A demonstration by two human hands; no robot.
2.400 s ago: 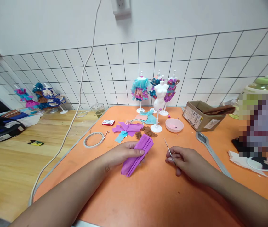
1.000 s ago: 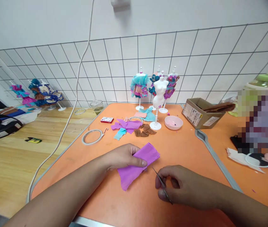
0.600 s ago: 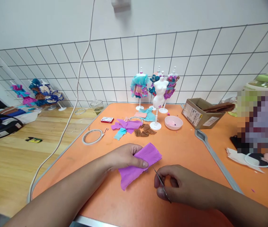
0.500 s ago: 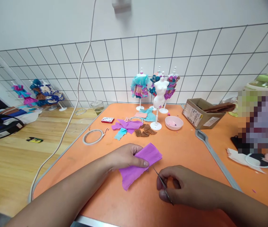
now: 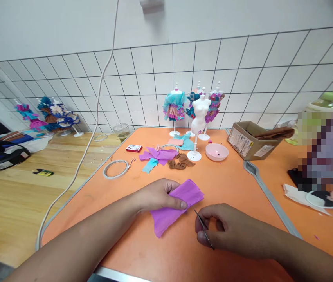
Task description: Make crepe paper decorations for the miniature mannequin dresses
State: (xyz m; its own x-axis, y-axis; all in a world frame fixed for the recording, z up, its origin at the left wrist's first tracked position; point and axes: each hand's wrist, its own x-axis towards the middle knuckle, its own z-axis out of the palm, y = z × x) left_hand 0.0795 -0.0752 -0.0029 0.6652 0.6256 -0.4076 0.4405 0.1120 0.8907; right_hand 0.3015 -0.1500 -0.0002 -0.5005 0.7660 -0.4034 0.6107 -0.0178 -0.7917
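Note:
My left hand (image 5: 163, 194) pinches a strip of purple crepe paper (image 5: 166, 221), thumb on top and fingers hidden beneath. The strip is tilted above the orange table and its lower end hangs toward me. In my right hand (image 5: 225, 227) is a pair of slim metal tweezers (image 5: 204, 227), held between thumb and forefinger. Their tip points up and left, close to the strip's lower right edge; whether it touches I cannot tell. Beyond the hands stands a bare white mini dress form (image 5: 200, 113).
Purple (image 5: 160, 156), blue (image 5: 150, 165) and brown paper pieces (image 5: 180, 161) lie mid-table. Around them are a tape roll (image 5: 116, 169), a small red-and-white box (image 5: 134, 148), a pink bowl (image 5: 216, 152) and a cardboard box (image 5: 250, 141). Dressed forms (image 5: 175, 105) stand behind. A white cable (image 5: 96, 121) hangs at left.
The purple strip and my left hand have shifted slightly right. The tweezers' tip has drawn back a little from the strip's edge. Both grips are unchanged.

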